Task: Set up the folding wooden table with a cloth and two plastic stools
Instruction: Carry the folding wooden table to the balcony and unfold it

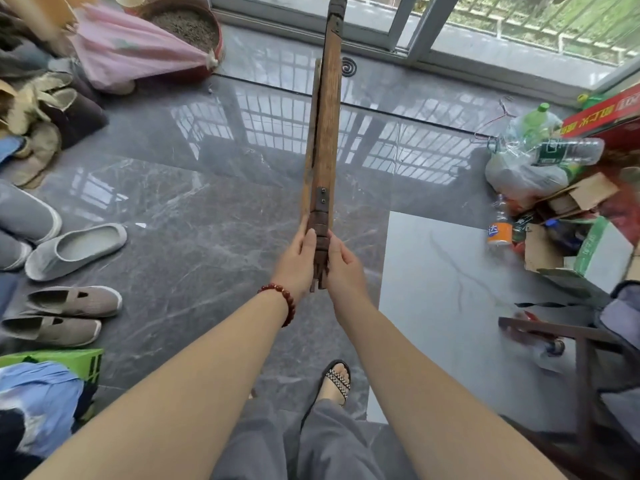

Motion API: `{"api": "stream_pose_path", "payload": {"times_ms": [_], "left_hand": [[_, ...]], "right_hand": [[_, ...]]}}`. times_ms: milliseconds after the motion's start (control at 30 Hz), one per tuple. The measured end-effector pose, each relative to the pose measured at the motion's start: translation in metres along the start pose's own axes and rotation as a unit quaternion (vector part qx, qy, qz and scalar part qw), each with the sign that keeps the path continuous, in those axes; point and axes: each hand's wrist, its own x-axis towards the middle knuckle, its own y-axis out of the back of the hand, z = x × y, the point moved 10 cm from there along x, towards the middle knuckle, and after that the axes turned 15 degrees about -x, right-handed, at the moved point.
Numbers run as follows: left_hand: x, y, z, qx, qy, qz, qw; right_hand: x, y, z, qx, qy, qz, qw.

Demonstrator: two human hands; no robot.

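The folded wooden table [323, 140] is seen edge-on, a long narrow brown slab running from the picture's middle up to the top edge, held above the grey marble floor. Its near end has a dark metal bracket with two screws and folded legs. My left hand [298, 259], with a red bead bracelet at the wrist, grips the near end from the left. My right hand [343, 265] grips the same end from the right. No cloth laid out and no plastic stools are in view.
Several shoes and slippers [74, 249] lie along the left. A pink cloth bundle [131, 50] and a round basin sit at top left. Bottles, bags and cardboard [540, 188] pile up at right, beside a dark wooden chair frame [585, 344]. Sliding glass doors run along the top.
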Motion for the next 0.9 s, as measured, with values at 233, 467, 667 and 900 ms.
{"api": "stream_pose_path", "payload": {"times_ms": [233, 467, 667, 900], "left_hand": [[-0.003, 0.007, -0.030, 0.020, -0.021, -0.060, 0.998], [0.008, 0.015, -0.039, 0.117, -0.105, -0.139, 0.978], [0.020, 0.025, -0.079, 0.201, -0.158, -0.114, 0.960], [0.028, 0.039, -0.120, 0.173, -0.137, -0.032, 0.975]], "right_hand": [[-0.002, -0.002, 0.019, 0.021, -0.008, 0.011, 1.000], [0.011, -0.007, 0.052, 0.046, 0.019, 0.098, 0.994], [0.019, -0.013, 0.080, -0.001, 0.072, 0.114, 0.991], [0.018, -0.003, 0.110, -0.025, 0.089, 0.118, 0.989]]}}
